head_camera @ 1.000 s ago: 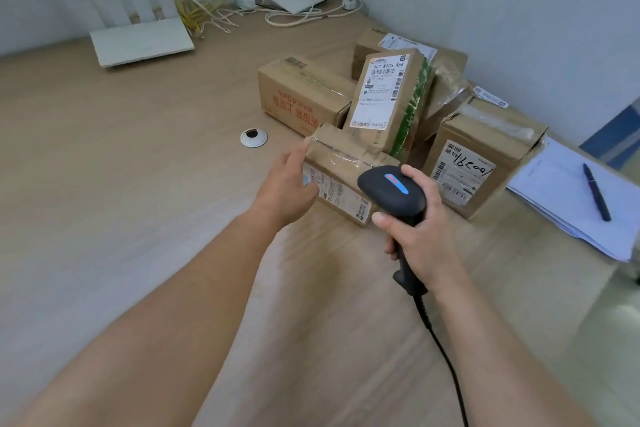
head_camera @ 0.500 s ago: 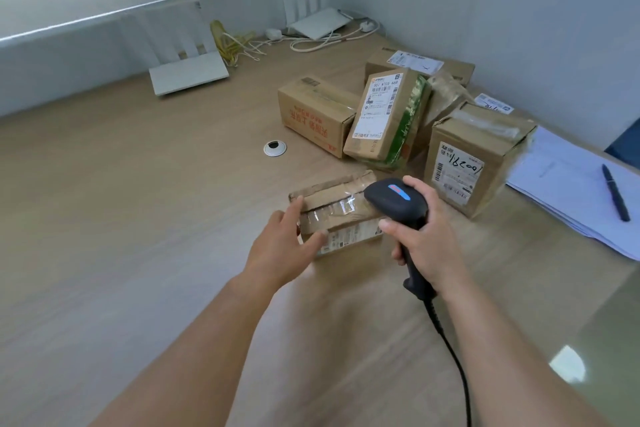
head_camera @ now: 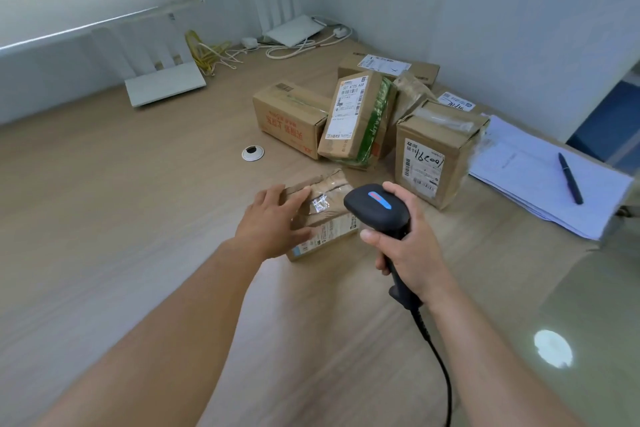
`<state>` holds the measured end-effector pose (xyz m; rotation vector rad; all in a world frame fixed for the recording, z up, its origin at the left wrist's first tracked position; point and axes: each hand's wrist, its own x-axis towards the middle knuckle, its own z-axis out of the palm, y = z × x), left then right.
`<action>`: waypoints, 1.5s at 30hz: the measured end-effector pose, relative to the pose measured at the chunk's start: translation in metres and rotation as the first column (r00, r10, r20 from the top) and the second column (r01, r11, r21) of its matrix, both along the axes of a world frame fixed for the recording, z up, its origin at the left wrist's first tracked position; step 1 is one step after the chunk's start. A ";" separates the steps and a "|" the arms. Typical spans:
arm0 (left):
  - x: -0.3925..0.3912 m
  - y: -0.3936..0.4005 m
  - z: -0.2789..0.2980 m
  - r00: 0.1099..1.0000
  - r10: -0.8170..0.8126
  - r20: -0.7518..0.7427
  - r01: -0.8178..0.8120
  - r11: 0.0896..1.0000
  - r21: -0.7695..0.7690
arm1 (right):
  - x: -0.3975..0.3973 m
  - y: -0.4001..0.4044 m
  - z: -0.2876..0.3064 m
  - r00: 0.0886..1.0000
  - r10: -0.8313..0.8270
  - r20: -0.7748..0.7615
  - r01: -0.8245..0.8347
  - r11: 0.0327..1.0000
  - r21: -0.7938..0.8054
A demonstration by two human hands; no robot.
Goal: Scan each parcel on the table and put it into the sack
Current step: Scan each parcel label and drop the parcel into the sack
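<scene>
Since a second ago we have drawn the small parcel (head_camera: 322, 215) away from the stack, toward us, onto open worktop (head_camera: 114, 218).

Left hand (head_camera: 273, 222): fingers spread nearly flat over the parcel's near end, pressing, not gripping.

Right hand (head_camera: 408, 246): wrapped round the scanner (head_camera: 377, 208) handle, head just above the parcel.

Remaining parcels (head_camera: 360, 118): clustered behind. Sack: not in view.

Risks: glossy tape and our own fingers may hide the barcode label, spoiling the read; the parcel may slide under a flat palm.
</scene>
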<state>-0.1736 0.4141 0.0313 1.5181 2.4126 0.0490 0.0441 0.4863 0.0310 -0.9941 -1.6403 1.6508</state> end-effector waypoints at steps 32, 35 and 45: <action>0.121 -0.206 0.015 0.512 0.267 0.817 -0.847 0.313 0.429 | 0.052 -0.131 0.037 0.883 0.438 -0.169 -0.427 0.899 0.099; 0.136 -0.232 0.020 0.505 0.281 0.816 -0.859 0.257 0.443 | 0.053 -0.149 0.039 0.849 0.493 -0.190 -0.481 0.870 0.105; 0.150 -0.324 0.023 0.425 0.351 0.834 -0.892 0.007 0.452 | 0.043 -0.218 0.047 0.736 0.636 -0.234 -0.633 0.768 0.096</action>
